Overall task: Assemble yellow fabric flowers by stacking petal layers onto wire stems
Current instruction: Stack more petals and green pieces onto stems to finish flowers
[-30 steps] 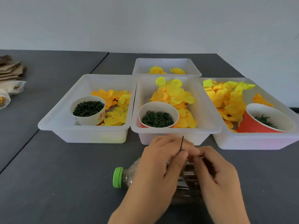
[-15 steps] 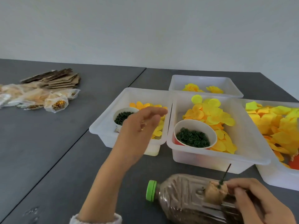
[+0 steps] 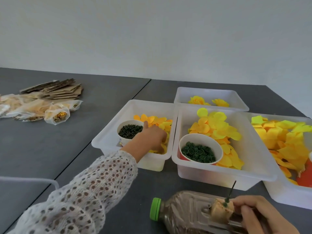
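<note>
While among petals [image 3: 157,121], left hand [image 3: 152,137].

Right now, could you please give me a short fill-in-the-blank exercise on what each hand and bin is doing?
1. The left hand reaches into the leftmost bin, among the ____ petals.
2. The bottle lying on the table has a ____ cap.
3. The wire stem stands by the ____ hand.
4. The cup in the middle bin holds dark green ____.

Missing words: yellow; green; right; rings
</note>
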A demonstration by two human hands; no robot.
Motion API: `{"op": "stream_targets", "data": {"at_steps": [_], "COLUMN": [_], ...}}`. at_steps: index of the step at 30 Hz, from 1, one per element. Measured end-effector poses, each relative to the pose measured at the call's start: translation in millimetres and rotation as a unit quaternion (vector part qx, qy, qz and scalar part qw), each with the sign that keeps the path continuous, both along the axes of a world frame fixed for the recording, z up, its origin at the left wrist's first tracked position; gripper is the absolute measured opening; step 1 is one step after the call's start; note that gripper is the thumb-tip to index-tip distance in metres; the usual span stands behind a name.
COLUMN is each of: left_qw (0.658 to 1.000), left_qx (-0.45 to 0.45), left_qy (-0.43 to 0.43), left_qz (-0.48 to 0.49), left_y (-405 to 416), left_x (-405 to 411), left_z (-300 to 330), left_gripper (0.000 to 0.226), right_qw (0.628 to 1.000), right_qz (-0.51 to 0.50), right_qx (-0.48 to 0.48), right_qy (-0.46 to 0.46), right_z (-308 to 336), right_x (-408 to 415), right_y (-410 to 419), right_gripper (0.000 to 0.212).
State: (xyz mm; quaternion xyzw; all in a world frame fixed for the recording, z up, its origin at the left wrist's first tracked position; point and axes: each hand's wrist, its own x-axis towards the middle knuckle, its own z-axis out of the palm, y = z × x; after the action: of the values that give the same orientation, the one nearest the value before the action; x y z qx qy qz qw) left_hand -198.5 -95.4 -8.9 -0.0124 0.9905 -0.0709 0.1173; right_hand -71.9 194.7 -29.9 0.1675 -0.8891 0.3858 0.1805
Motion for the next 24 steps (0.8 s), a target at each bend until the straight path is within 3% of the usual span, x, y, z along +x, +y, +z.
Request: {"op": "stream_targets", "data": {"at_steps": [3,7,12,16,21,24], "left_qw": [1.0,1.0,0.999,0.997,0.977,0.927], "left_qx": [-0.007,0.017,-0.004,-0.001,0.04,0.149], "left_qy": [0.012,-0.016,0.029,0.071,0.21,0.34], "left_qz": [-0.005,0.011,-0.023,-0.007,0.01,0.055], "left_y": [-0.3,-4.5,-5.0,-10.2,-16.0,-12.0], "left_x": [-3.8,-1.5,2.0,-2.7,-10.4,-4.7], "left_z": [2.6,4.2,-1.1,-6.0,-4.1,7.2], "left_gripper": [0.024,0.038,0.016,0.015,0.021,0.025], "right_qw": [0.995,0.995,0.994,0.988,0.984,0.986], "right_qz": [0.073,0.043,0.015,0.01,0.027,0.028], "right_qx": [-0.065,-0.088,-0.089,-0.118,-0.132,-0.123], "right_qy": [-0.035,-0.037,-0.059,-0.103,-0.118,-0.112], "right_z": [-13.5,-10.3,-2.2,-2.8,-1.4,-1.5], "right_x": [-4.2,0.8,7.6,8.8,10.4,10.4], "right_y": [16.8,11.9,3.9,7.6,10.3,9.2], "right_gripper": [0.018,0.017,0.021,0.036,0.037,0.038]}}
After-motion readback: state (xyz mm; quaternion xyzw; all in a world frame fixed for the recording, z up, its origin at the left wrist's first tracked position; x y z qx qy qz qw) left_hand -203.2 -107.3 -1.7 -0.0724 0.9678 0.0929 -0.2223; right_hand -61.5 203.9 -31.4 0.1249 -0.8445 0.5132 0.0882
